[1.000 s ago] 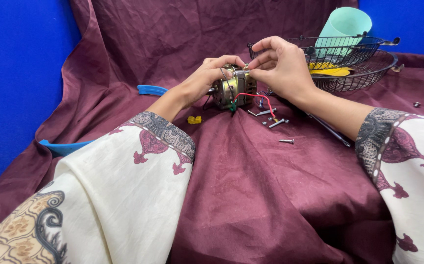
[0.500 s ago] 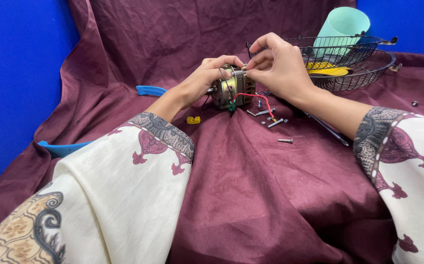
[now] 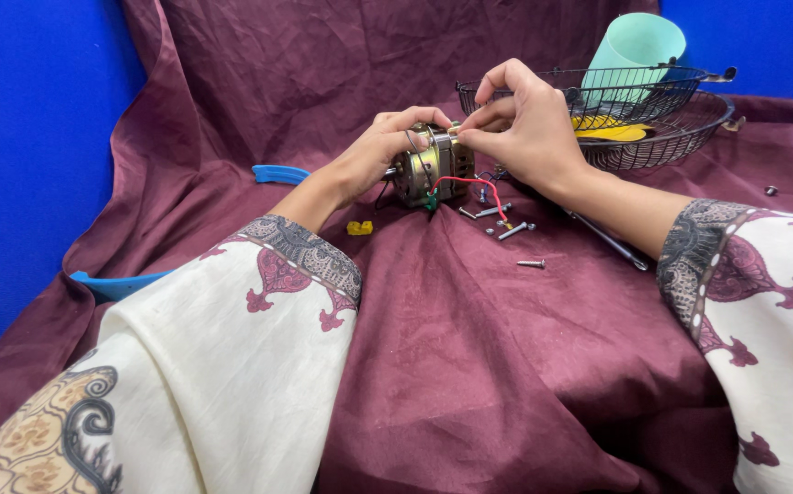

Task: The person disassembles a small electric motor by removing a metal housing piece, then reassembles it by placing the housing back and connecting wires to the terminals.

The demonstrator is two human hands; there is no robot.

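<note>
A blue plastic strip lies at left on the maroon cloth. The left hand cups the small metal motor – resting on the cloth, centre – while the right hand pinches something tiny at its top; loose screws and a wire basket lie rightward.

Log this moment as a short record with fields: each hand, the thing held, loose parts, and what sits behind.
left hand: grips the small motor from its left side
right hand: fingertips pinched at the motor's top edge
motor: metal body, red wire looping off its front, resting on the maroon cloth
loose parts: screws on the cloth right of the motor; small yellow piece to its left
behind: wire basket holding a pale green cone
left edge: blue plastic pieces
</note>
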